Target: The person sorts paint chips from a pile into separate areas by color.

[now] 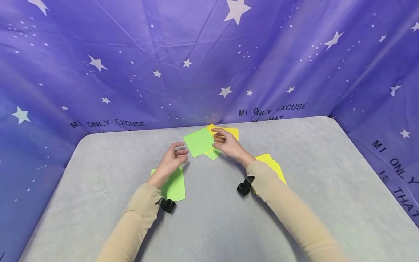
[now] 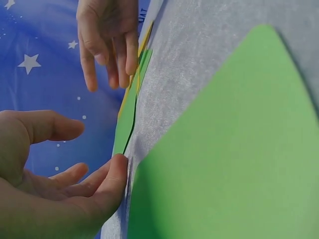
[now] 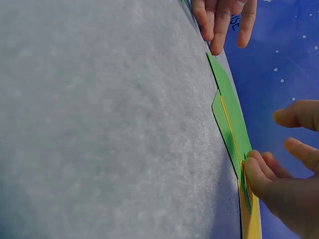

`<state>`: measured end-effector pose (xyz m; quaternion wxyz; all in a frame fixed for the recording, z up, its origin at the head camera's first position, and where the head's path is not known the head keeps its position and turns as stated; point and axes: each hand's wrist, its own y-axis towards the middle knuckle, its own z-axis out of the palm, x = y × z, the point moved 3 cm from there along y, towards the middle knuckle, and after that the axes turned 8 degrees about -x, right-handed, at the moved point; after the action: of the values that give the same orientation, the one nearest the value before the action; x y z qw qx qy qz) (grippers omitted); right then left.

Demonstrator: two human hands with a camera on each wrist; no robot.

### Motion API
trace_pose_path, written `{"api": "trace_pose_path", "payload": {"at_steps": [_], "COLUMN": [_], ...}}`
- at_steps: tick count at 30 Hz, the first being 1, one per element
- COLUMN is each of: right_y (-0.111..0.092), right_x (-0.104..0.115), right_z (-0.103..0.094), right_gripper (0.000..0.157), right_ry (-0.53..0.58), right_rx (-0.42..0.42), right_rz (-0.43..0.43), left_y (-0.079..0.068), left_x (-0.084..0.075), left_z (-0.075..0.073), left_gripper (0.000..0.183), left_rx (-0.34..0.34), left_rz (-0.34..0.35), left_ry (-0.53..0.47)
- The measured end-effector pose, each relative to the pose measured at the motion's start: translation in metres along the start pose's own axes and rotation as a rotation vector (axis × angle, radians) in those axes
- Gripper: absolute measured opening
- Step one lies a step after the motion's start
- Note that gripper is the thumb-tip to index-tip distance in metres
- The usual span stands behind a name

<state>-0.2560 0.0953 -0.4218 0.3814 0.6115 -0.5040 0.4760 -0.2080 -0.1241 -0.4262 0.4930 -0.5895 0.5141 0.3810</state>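
Overlapping green (image 1: pixel 197 142) and yellow (image 1: pixel 233 131) cards lie loosely at the far middle of the table. My left hand (image 1: pixel 171 159) hovers by the left corner of the top green card, its thumb and fingers spread apart. Over the right part of these cards is my right hand (image 1: pixel 228 143), fingers loosely bent with a gap to the thumb; in the right wrist view its fingertips (image 3: pixel 255 174) are right at the cards' surface. Nothing is gripped by either hand. Below my left wrist lies a green card stack (image 1: pixel 175 185), partly hidden by that hand.
A stack of yellow cards (image 1: pixel 273 165) lies on the right, partly covered by my right sleeve. The grey cloth-covered table (image 1: pixel 209 218) ends at a purple star-print curtain (image 1: pixel 183 83) behind and on both sides. Each wrist wears a small black camera (image 1: pixel 243 188).
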Motion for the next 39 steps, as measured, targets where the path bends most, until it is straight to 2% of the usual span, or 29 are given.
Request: {"api": "trace_pose_path", "payload": {"at_steps": [9,21,26,33,39], "right_y": [0.001,-0.012,-0.022,-0.042,-0.055], "right_x": [-0.003,-0.005,-0.005,-0.006,-0.009], "right_z": [0.001,-0.002,-0.003,-0.001,-0.002], "right_gripper": [0.063,0.065,0.065,0.062,0.055], "right_ry": [0.041,0.153,0.19,0.08,0.102], "right_rx": [-0.026,-0.018,-0.015,-0.047,-0.12], "right_rz": [0.034,0.108,0.144,0.016,-0.051], "left_y": [0.004,0.002,0.001,-0.004,-0.011], "left_x": [0.0,0.005,0.007,0.01,0.006], "left_z": [0.005,0.008,0.01,0.015,0.021], "left_gripper": [0.058,0.057,0.055,0.057,0.058], "left_rx": [-0.031,-0.08,-0.103,-0.12,-0.102], "left_rz": [-0.008,0.003,0.003,0.018,0.075], "left_ry": [-0.049,-0.145,-0.151,-0.137,-0.093]}}
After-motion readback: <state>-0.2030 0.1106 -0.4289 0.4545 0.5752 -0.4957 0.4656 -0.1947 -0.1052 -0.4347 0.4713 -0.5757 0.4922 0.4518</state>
